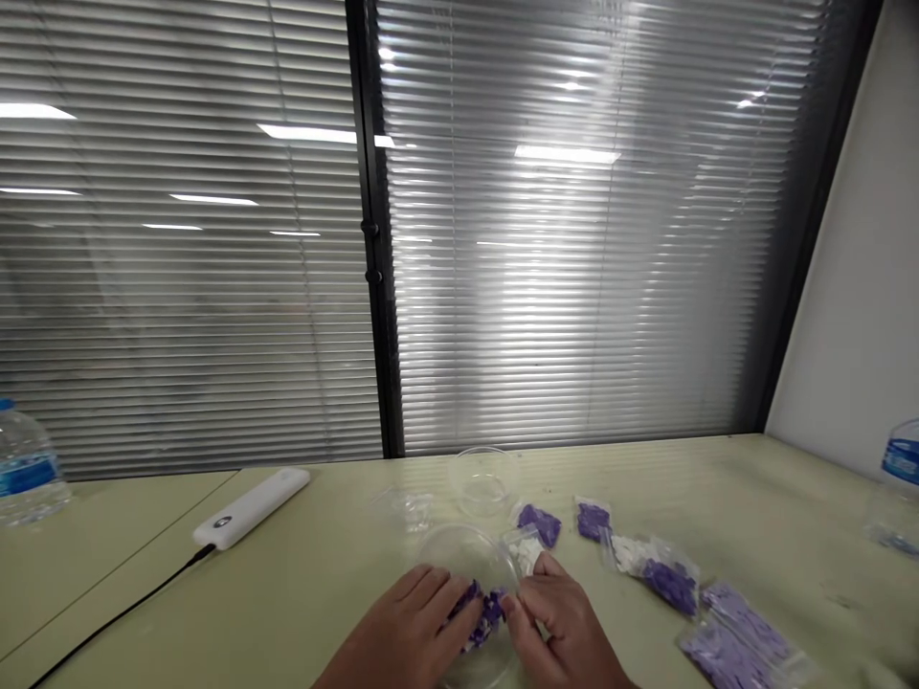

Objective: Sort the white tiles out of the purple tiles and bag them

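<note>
A clear plastic bowl stands at the table's near edge with small purple and white pieces in it. My left hand reaches over its left side, fingers and thumb curled around some of these pieces; the fingertips are partly hidden among them. On the right, my right hand has its fingers folded, with thumb and forefinger pinching the bowl's rim. Just behind my right hand lies a small bag of white pieces, and a bag of dark purple pieces is beyond it.
A second clear bowl and crumpled clear plastic are farther back. More bags lie rightward: dark purple, white and purple, light purple. A white cabled device is left; water bottles stand at both sides.
</note>
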The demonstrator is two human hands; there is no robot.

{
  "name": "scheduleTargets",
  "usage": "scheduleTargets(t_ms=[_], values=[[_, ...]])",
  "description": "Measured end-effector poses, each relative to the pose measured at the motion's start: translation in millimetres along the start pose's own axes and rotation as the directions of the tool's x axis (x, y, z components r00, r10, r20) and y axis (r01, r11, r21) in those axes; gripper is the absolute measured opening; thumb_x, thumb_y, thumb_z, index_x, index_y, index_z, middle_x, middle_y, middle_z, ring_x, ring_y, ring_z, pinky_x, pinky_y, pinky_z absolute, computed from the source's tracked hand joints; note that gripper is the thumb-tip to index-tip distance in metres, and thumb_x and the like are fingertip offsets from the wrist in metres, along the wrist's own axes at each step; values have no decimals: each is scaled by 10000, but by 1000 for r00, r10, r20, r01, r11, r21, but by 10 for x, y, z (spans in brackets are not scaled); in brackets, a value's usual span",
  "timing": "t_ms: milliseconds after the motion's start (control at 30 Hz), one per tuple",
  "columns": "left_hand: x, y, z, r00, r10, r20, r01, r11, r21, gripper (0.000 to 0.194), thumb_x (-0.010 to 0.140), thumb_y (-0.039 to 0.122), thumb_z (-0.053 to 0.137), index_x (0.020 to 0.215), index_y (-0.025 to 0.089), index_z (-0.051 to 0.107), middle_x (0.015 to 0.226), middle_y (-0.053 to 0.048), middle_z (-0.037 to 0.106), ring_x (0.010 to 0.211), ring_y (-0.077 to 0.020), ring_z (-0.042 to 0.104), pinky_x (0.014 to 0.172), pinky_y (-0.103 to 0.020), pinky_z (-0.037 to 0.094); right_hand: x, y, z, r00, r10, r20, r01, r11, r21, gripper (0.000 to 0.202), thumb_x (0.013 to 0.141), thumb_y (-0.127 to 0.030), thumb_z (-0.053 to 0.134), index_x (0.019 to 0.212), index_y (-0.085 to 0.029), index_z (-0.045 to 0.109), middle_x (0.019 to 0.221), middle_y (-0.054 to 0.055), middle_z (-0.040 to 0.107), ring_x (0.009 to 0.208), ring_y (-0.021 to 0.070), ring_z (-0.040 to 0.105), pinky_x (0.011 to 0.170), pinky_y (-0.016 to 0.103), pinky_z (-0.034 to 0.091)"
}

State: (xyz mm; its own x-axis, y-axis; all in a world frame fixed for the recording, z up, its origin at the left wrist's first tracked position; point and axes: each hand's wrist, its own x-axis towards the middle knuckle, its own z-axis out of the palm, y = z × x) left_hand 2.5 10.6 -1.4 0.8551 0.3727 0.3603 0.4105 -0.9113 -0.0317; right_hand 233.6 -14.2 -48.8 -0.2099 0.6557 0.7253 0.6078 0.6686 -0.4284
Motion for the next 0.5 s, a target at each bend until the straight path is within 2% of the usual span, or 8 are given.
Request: scheduleTargets(t_ms=[167,233,333,400,433,467,500], values=[[36,43,32,1000,19,20,-21,996,82,492,990,274,594,1473,311,506,1335,-72,703,1150,-302,670,1010,-430,544,-13,6,-2,1000,-18,15,18,1000,4,363,996,-206,400,673,-216,235,547,-53,373,502,141,357,625,299,358],[35,61,9,999,32,-3,-31,992,122,479,994,254,583,1466,297,512,1337,-74,706,1165,-292,672,1010,-408,548,-20,18,3,998,-65,-10,64,998,-19,349,985,-179,420,692,-220,235,559,-58,372,498,136,354,622,300,353],[-47,61,-48,986,149,-80,-135,978,158,387,1026,304,560,1412,269,561,1261,-59,741,1111,-250,694,1050,-374,529,-19,58,3,980,-181,-86,175,982,-76,344,955,-106,443,723,-228,220,563,-69,345,475,126,338,582,292,321],[-153,21,-63,954,225,-199,-191,966,174,360,1056,364,525,1400,272,576,1248,-48,738,1120,-233,681,1144,-384,458,-9,88,-16,969,-222,-111,211,972,-103,341,946,-70,445,737,-231,230,571,-72,336,471,124,329,569,296,294],[-209,-12,-58,919,209,-335,-162,973,162,371,1064,416,503,1409,298,569,1244,-40,728,1150,-236,661,1182,-394,416,-3,98,-34,968,-227,-110,215,971,-108,338,946,-60,447,742,-232,241,577,-71,340,475,125,328,571,302,285],[-257,-50,-42,851,198,-487,-149,979,138,429,1066,506,451,1431,302,549,1261,-51,702,1192,-254,630,1213,-416,371,3,100,-57,968,-228,-109,216,970,-115,334,947,-54,450,746,-233,253,584,-69,353,484,127,336,579,308,281],[-293,-92,-19,803,121,-584,-94,993,76,531,1058,604,377,1467,295,515,1342,-75,645,1276,-288,571,1245,-460,311,8,95,-84,967,-233,-106,220,968,-118,329,945,-52,455,748,-232,264,590,-66,370,494,130,345,586,314,277]])
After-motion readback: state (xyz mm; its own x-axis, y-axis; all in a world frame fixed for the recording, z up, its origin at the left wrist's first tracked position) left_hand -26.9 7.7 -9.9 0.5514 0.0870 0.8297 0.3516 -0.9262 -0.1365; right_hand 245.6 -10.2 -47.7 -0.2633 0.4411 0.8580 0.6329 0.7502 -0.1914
